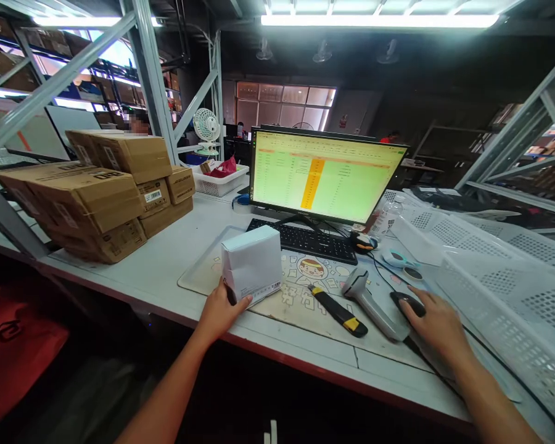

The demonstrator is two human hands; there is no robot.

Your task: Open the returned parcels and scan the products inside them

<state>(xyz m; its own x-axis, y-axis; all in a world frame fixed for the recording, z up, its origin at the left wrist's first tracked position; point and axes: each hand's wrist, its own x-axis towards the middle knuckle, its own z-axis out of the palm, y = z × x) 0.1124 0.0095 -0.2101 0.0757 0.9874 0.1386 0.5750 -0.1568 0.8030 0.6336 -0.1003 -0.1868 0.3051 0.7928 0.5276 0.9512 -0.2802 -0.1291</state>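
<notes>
My left hand (pixel 222 311) grips the lower left of a small white box (pixel 254 262), its thumb along the front bottom edge. The box stands at the left of a printed desk mat (pixel 287 302), and a barcode shows on its lower right face. On a black computer mouse (pixel 409 303) rests my right hand (pixel 437 320), fingers curved over it. A grey barcode scanner (pixel 374 305) lies left of the mouse. Beside the scanner is a black and yellow utility knife (pixel 337 310).
A monitor (pixel 324 176) with a spreadsheet stands behind a black keyboard (pixel 314 242). Brown cartons (pixel 106 203) are stacked at the left. White perforated baskets (pixel 504 302) line the right side. A white basket (pixel 219 180) with a red item and a small fan (pixel 206 126) are farther back.
</notes>
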